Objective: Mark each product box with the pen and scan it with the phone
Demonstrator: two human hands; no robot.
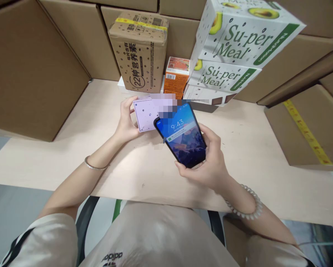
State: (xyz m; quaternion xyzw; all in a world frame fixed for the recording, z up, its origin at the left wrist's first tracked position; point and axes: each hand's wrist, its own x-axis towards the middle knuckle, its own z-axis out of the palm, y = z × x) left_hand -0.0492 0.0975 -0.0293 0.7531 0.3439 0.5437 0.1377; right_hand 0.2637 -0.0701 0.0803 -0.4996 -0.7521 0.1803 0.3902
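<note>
My left hand [128,120] is closed on the left end of a small lilac box [145,115] with tiny dark marks on its face. Blurred squares cover part of the box's right side. In my right hand [212,159] is a smartphone [187,139], gripped along its right edge and lower corner. The phone's lit screen shows 9:43 and a notification strip over a mountain picture. It is tilted, and its upper left corner overlaps the box in view; whether the two touch, I cannot tell.
Behind my hands stand a brown printed carton [140,55], an orange box [176,76] and stacked white Su-per Meal boxes [246,40]. Large cardboard boxes [30,70] wall the left and back. A taped carton [307,129] sits at the right of the pale table [144,174].
</note>
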